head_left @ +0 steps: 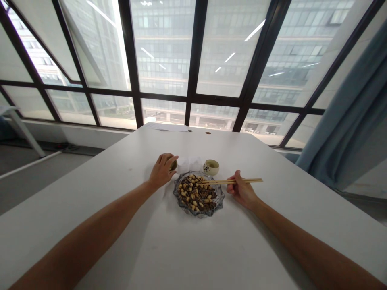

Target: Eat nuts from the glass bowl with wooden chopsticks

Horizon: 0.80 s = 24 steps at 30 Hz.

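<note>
A scalloped glass bowl (222, 198) stands on the white table, filled with pistachios and dark sunflower seeds (198, 193). My right hand (240, 189) grips a pair of wooden chopsticks (222, 182), held nearly level. Their tips lie over the nuts at the bowl's far side. Beyond the bowl's left edge, my left hand (163, 168) is wrapped round a small cup (173, 164), mostly hidden by the fingers. A second small cup (211, 167), pale with dark lettering, sits just behind the bowl. Between the two cups are small white containers (190, 162), hard to make out.
The white table (187, 249) reaches toward large dark-framed windows. Sheets of paper (166, 127) and a small brown round thing (208, 133) lie at its far end. A blue curtain (347, 117) hangs at the right. Another table's leg (27, 133) shows at the left.
</note>
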Available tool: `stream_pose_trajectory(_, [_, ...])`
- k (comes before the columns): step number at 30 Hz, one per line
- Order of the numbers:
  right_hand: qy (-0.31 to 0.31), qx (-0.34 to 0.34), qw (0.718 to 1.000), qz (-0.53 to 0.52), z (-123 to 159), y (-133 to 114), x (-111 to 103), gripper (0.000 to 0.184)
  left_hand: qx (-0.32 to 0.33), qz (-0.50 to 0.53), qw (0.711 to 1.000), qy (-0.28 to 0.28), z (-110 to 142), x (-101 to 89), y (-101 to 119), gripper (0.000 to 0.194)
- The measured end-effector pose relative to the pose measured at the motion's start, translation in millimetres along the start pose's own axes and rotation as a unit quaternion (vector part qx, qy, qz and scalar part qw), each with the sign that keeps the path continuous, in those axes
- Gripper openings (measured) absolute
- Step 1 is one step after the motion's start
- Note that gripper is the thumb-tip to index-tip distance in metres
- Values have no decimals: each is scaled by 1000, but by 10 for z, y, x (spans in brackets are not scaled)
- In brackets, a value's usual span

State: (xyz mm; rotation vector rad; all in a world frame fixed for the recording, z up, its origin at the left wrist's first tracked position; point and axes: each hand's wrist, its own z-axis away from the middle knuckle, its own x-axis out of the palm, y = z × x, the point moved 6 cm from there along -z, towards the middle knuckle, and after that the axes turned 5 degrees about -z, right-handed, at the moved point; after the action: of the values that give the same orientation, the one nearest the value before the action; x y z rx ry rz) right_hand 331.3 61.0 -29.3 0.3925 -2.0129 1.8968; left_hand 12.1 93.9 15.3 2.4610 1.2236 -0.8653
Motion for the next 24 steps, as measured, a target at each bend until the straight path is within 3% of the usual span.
stream_pose_trajectory(5, [0, 7, 1000, -8, 25, 36, 52, 65, -6, 2, 1000, 6, 5, -3, -8, 64])
stream_pose_trajectory(17, [3, 35, 999, 5, 44, 68, 57, 64, -93, 1, 995, -30, 34, 56, -111, 62])
stream_pose_trajectory(24, [10, -1, 1000, 4, 19, 49, 32, 64, -154, 22, 988, -25, 68, 94, -205, 57])
